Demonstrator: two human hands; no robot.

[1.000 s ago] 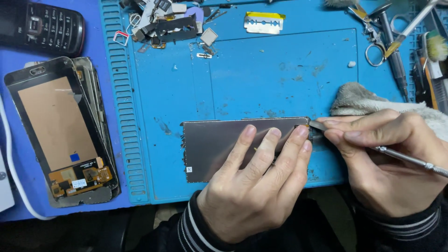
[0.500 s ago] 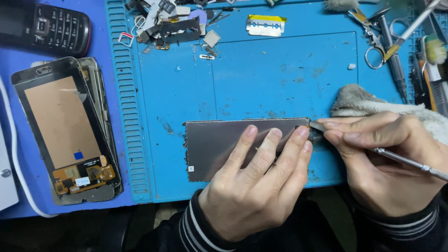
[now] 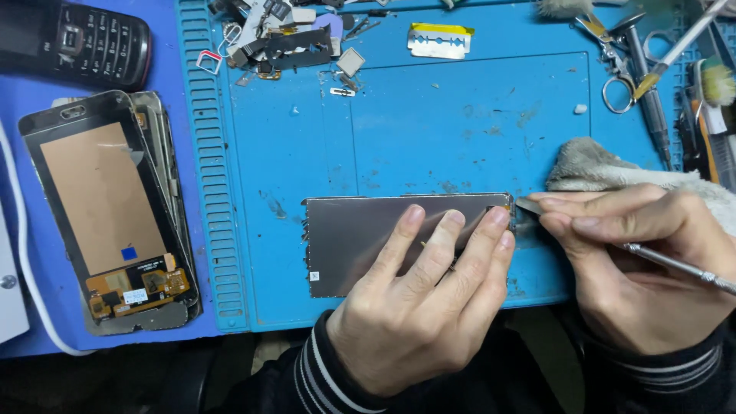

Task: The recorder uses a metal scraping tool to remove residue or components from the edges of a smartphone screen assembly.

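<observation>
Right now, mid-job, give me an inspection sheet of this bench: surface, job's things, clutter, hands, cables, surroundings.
Surface: blue work mat, scuffed and marked.
Job's things: grey display panel flat on the mat; thin metal tool with its tip at the panel's right edge.
Clutter: razor blade, scissors, small parts pile, grey cloth.
Hands: left hand presses the panel; right hand grips the tool.
Cables: white cable at far left.
Surroundings: opened phone screens, black keypad phone.

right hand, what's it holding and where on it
The right hand pinches a thin metal tool near its tip end, the blade at the grey panel's right edge.
</observation>
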